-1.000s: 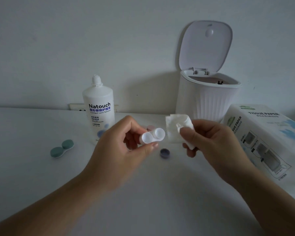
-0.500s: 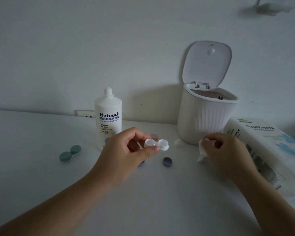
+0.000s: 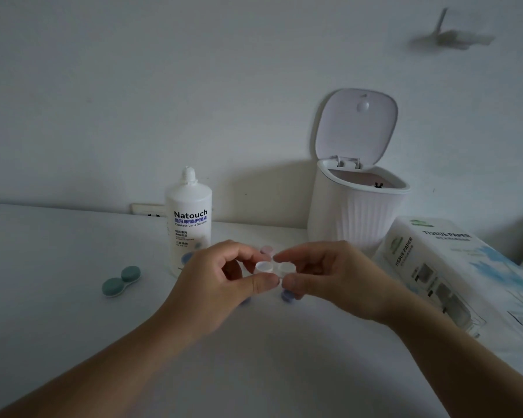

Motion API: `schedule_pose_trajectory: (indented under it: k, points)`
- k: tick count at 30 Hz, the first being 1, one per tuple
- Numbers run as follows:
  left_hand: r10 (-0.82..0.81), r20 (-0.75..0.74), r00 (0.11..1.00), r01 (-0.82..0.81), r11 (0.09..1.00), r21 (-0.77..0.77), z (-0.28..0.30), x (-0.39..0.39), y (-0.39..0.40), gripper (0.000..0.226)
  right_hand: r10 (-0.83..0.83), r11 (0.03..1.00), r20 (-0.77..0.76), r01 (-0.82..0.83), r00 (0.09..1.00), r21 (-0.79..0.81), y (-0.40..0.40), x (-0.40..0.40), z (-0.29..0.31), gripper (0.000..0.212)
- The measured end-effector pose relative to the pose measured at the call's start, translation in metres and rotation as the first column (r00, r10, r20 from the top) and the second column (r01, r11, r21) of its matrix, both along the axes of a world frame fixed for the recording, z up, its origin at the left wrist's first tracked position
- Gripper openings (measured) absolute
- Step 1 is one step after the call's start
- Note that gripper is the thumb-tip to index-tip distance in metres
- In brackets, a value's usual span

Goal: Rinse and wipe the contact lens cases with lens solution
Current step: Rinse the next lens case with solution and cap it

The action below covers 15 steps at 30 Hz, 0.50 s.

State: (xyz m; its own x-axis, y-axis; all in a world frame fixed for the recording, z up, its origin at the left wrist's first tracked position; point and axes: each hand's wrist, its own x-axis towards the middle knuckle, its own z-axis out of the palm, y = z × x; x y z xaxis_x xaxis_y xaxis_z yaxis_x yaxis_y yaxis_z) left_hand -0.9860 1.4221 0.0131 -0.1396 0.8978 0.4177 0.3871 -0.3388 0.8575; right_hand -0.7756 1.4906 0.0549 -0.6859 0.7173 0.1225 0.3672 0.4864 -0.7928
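Note:
A white open contact lens case (image 3: 273, 267) is held above the white table (image 3: 58, 312) between both hands. My left hand (image 3: 221, 285) pinches its left cup between thumb and fingers. My right hand (image 3: 329, 279) pinches its right cup with thumb and forefinger. A purple cap (image 3: 287, 295) lies on the table just under the hands, and a pink cap (image 3: 266, 250) lies behind them. A second, green lens case (image 3: 120, 281) sits closed on the table at the left. The lens solution bottle (image 3: 189, 218) stands upright behind my left hand.
A small white bin (image 3: 357, 212) with its lid flipped up stands at the back right against the wall. A tissue paper pack (image 3: 453, 273) lies at the right edge. A wall socket (image 3: 147, 209) sits behind the bottle.
My right hand no longer holds the tissue; it moved from near the bin back left to the white case and now pinches its right cup. The view tilted upward.

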Motion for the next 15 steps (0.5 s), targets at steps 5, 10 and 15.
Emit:
schedule_pose_trajectory:
  k: [5,10,15]
  points:
    - [0.026,-0.051,0.998,-0.022,0.997,0.073,-0.001,0.003,-0.001,0.021,0.007,0.986,-0.203,-0.041,0.979,-0.161,0.001,-0.004,-0.012,0.023]
    - [0.242,-0.125,0.962,-0.183,0.914,0.363,0.007,-0.006,-0.001,0.021,-0.125,0.972,-0.286,0.060,0.950,-0.227,0.005,0.004,-0.026,0.024]
    - [0.553,0.001,0.833,-0.457,0.688,0.564,0.014,-0.019,0.003,0.028,-0.199,0.962,-0.347,0.114,0.916,-0.248,0.007,0.007,-0.026,0.016]
